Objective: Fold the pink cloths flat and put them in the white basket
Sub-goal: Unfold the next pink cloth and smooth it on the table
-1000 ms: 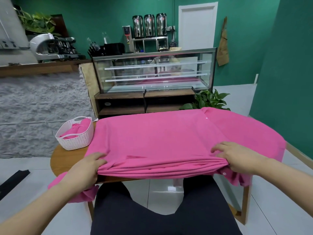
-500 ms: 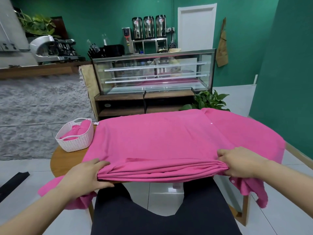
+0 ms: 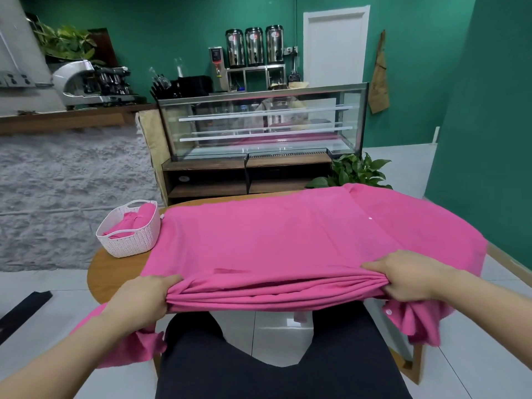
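Cloth [image 3: 273,243] lies spread over the round table [image 3: 115,272], near hem bunched up. Left hand [image 3: 141,300] and right hand [image 3: 408,277] each grip an end of that bunch, probably so it folds evenly. White basket [image 3: 129,234] waits at the table's left, already holding pink cloth.

we see pink cloth [image 3: 273,243] spread over the table, near edge bunched in layered folds, ends hanging off | white basket [image 3: 129,236] upright just left of it, folded pink cloths [image 3: 135,220] inside
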Available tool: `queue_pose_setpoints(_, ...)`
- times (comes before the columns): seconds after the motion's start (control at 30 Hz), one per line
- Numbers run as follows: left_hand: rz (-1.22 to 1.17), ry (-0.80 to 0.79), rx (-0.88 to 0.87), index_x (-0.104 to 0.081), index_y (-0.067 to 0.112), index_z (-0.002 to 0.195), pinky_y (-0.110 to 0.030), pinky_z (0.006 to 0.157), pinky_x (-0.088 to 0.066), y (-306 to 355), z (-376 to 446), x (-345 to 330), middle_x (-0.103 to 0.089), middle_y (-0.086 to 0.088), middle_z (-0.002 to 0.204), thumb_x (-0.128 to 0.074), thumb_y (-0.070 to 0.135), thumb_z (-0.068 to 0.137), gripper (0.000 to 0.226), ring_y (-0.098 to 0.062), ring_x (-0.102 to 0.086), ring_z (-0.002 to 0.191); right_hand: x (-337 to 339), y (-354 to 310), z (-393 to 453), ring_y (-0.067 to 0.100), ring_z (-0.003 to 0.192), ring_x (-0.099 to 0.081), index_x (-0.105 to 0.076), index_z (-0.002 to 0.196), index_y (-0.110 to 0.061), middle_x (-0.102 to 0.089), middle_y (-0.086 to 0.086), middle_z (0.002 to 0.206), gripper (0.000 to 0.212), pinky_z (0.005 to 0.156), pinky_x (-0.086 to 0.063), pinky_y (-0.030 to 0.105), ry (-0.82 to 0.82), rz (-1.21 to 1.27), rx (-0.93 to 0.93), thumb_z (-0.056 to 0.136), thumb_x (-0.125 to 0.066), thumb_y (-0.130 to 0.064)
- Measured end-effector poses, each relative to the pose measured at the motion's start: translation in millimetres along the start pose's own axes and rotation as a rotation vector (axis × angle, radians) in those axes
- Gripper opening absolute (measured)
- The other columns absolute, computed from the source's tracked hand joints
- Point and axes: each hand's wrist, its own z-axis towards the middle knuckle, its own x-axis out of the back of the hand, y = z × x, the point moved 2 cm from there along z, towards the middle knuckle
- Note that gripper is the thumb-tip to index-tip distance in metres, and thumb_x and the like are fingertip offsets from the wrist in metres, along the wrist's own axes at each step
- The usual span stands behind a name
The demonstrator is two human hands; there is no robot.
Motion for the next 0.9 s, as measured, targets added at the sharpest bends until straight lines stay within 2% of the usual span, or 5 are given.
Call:
queue_pose_setpoints(0.17, -0.151, -0.016, -0.026, -0.054, 0.036, 0.092, -0.024, 0.063, -0.041, -4, -1, 2, -0.057, 0.017, 0.072, -0.057, 0.064, 0.071, 0.036, -0.011, -0.055, 0.076, 5, 0, -3, 0.009, 0.067, -0.057, -0.051, 0.097, -0.035, -0.064, -0.008, 0.074, 0.032, 0.072, -0.050, 0.033, 0.000, 0.023, -0.030, 0.080, -0.050, -0.061)
queue_pose_setpoints(0.33, -0.479, -0.092, -0.015, -0.053, 0.022, 0.086, -0.029, 0.075, -0.048, -19, 5, -6, -0.062, 0.006, 0.076, -0.040, 0.101, 0.058, 0.084, -0.007, -0.057, 0.069, 11, 1, -7, -0.005, 0.069, -0.058, -0.056, 0.081, -0.039, -0.064, -0.024, 0.074, 0.051, 0.068, -0.044, 0.014, -0.111, 0.358, -0.118, 0.065, -0.058, -0.088)
queue_pose_setpoints(0.5, -0.831, 0.025, -0.052, -0.052, 0.025, 0.080, -0.023, 0.072, -0.041, -12, 13, -5, -0.049, 0.009, 0.068, -0.050, 0.080, 0.079, 0.056, -0.006, -0.048, 0.067, 8, 7, 5, -0.003, 0.066, -0.047, -0.050, 0.086, -0.021, -0.053, -0.012, 0.080, 0.064, 0.070, -0.041, 0.015, -0.014, 0.472, -0.131, 0.072, -0.043, -0.084)
queue_pose_setpoints(0.7, -0.835, 0.111, 0.067, -0.047, 0.028, 0.079, -0.038, 0.075, -0.041, -10, 49, -2, -0.050, 0.015, 0.066, -0.054, 0.033, 0.099, 0.022, -0.005, -0.046, 0.065, 15, 16, 31, 0.005, 0.068, -0.049, -0.052, 0.086, -0.013, -0.058, -0.001, 0.079, 0.047, 0.074, -0.042, 0.027, 0.081, 0.571, -0.208, 0.090, -0.045, -0.059)
queue_pose_setpoints(0.9, -0.785, 0.171, 0.089, -0.047, 0.012, 0.085, -0.029, 0.068, -0.040, -14, 84, 17, -0.051, 0.000, 0.072, -0.061, 0.024, 0.096, 0.022, -0.014, -0.045, 0.065, 31, 38, 68, 0.012, 0.115, -0.051, -0.060, 0.133, -0.018, -0.060, -0.007, 0.126, 0.033, 0.086, -0.027, 0.009, 0.186, 0.561, -0.301, 0.105, -0.043, -0.026)
